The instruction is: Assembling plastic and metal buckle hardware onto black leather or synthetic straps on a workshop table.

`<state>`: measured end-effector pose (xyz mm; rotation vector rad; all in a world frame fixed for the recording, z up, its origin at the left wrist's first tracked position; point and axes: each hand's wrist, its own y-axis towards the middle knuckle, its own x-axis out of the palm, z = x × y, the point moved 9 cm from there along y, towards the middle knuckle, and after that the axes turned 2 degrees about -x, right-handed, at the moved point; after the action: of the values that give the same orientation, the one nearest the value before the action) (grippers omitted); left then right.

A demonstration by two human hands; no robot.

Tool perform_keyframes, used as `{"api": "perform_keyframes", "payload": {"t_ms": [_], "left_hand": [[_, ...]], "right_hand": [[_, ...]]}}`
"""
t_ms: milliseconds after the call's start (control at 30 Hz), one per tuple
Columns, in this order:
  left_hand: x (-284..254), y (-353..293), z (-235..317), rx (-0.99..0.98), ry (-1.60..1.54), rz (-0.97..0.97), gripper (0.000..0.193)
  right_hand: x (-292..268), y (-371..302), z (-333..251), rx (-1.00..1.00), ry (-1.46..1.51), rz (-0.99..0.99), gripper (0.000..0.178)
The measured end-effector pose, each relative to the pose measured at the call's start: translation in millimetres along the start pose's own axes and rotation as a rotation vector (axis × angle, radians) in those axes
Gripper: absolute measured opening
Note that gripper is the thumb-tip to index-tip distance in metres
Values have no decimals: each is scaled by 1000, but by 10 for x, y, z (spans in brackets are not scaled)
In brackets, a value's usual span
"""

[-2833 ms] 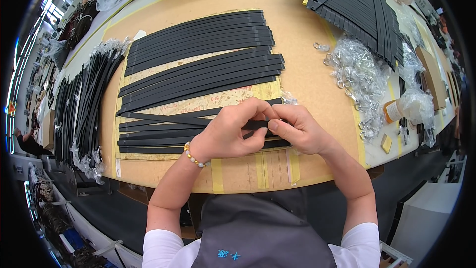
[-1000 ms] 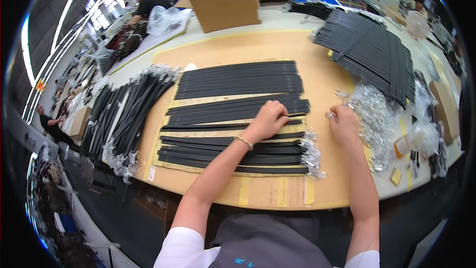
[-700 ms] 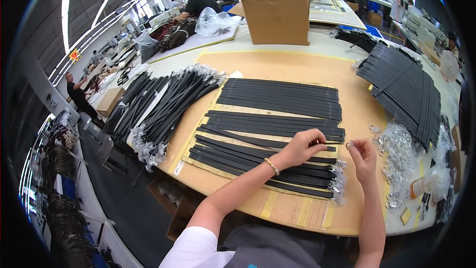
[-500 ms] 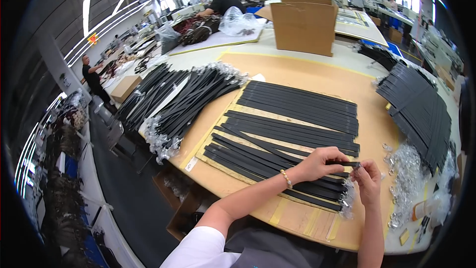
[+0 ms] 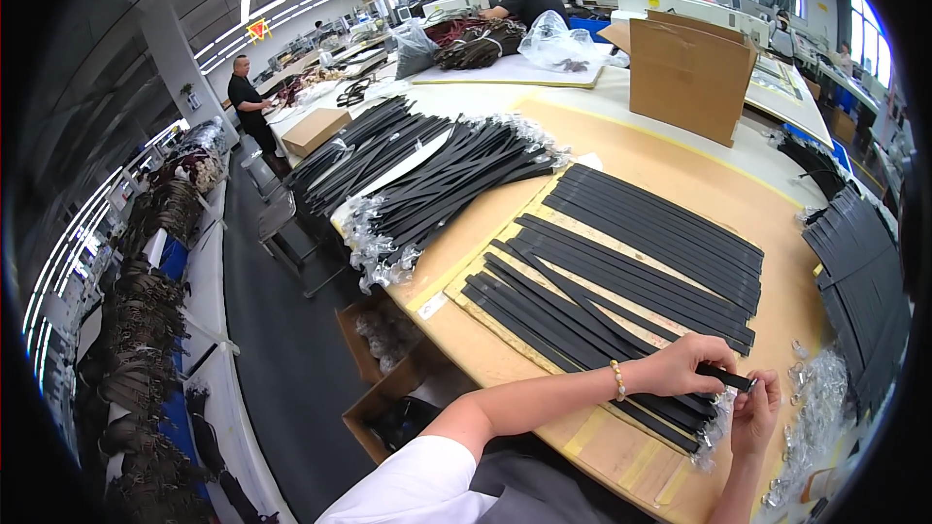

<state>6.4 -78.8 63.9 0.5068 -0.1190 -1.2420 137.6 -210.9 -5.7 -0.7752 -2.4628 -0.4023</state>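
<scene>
Both hands are on the same black strap [image 5: 621, 325] at the near edge of the bench [image 5: 680, 150]. The left hand [image 5: 684, 366] has its fingers clamped around the strap's end, and the right hand [image 5: 755, 414] pinches something small against that tip, too tiny to make out. My guess is there's plenty left: three rows of bare straps [image 5: 660, 233] lie on the board, only the nearest row has clear plastic bits [image 5: 716, 422] at its ends, and a pile of plastic bags [image 5: 811, 408] waits beside the right hand. A big bagged bundle [image 5: 437, 194] sits further left. Versus half a second ago, the hands are in the same spot; the view has just swung a bit more left.
</scene>
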Motion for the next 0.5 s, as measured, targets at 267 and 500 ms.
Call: {"api": "perform_keyframes", "payload": {"t_ms": [267,500], "left_hand": [[18,-33,38,1,-19,-22,25],[52,-78,108,-4,-33,-38,22]], "right_hand": [[89,-31,66,60,-9,-67,11],[259,-62,114,81,-73,-127,17]]}}
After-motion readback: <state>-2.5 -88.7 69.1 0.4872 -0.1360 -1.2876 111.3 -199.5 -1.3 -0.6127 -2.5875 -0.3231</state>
